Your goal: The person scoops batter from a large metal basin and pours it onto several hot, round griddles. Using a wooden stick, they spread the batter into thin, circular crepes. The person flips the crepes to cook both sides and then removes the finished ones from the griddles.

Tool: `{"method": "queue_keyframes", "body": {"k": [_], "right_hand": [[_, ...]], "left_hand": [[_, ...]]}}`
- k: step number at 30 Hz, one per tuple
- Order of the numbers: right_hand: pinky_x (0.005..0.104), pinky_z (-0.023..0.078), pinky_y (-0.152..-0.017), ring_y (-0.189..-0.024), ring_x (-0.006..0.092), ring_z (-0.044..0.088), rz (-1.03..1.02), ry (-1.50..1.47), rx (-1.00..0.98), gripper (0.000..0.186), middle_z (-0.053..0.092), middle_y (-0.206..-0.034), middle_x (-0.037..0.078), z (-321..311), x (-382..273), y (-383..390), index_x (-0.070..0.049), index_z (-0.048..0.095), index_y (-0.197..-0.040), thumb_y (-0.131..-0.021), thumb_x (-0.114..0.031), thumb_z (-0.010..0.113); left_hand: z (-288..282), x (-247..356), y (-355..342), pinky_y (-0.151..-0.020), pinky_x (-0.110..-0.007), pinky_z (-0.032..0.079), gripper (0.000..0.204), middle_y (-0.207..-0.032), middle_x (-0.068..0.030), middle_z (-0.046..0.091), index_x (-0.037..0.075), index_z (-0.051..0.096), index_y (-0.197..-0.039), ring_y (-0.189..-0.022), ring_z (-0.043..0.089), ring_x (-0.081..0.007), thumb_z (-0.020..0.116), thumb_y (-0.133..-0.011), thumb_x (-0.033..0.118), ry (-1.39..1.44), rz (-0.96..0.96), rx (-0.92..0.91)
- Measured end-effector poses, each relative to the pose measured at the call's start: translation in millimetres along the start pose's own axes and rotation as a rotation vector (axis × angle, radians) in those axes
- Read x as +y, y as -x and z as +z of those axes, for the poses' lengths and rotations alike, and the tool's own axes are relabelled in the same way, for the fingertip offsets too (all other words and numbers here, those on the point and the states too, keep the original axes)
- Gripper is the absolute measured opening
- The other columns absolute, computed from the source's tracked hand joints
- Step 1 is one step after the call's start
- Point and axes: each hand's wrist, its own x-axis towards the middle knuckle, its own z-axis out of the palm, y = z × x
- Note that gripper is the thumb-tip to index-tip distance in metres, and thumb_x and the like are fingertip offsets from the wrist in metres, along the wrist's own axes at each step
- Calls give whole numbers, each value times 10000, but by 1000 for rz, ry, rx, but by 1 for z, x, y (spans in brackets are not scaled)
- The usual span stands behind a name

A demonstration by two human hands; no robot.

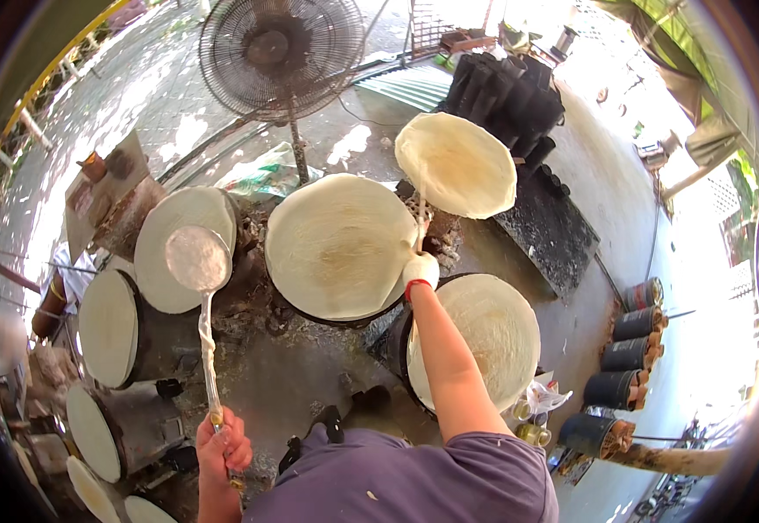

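My left hand (pixel 222 446) is wrapped round the long handle of a ladle (pixel 208 349). Its round, batter-coated bowl hangs over a griddle covered by a pale round sheet (pixel 159 228). My right hand (pixel 422 268), in a white glove with a red band at the wrist, is closed on a thin pale stick (pixel 421 220). The stick reaches up to a thin round flatbread (pixel 475 174), which appears to be held up on it. Beside the glove, a large pale flatbread (pixel 336 248) lies on a dark round griddle. Another flatbread (pixel 501 340) lies on a griddle under my right forearm.
More griddles with pale rounds, one a flatbread (pixel 107 327), curve down the left side. A standing fan (pixel 268 48) is beyond the middle griddle. Black cylinders (pixel 501 96) are stacked at the far right, near a dark board (pixel 554 231). Dark cans (pixel 628 353) line the right side.
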Motion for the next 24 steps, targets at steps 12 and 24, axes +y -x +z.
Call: {"method": "queue_keyframes", "body": {"k": [12, 24], "right_hand": [[223, 390, -560, -624, 67, 479, 76, -1067, 160, 215, 583, -729, -7, -106, 26, 118, 31, 638, -897, -813, -167, 627], [372, 489, -725, -768, 301, 651, 417, -96, 749, 344, 679, -797, 156, -226, 277, 143, -22, 663, -931, -722, -295, 651]], "left_hand": [[-69, -11, -36, -315, -204, 263, 122, -615, 13, 330, 80, 362, -823, -367, 283, -41, 394, -941, 72, 116, -298, 73], [-44, -18, -43, -316, -175, 285, 194, -605, 37, 338, 111, 375, -795, -374, 307, -13, 512, -925, 157, -86, -434, -145]]}}
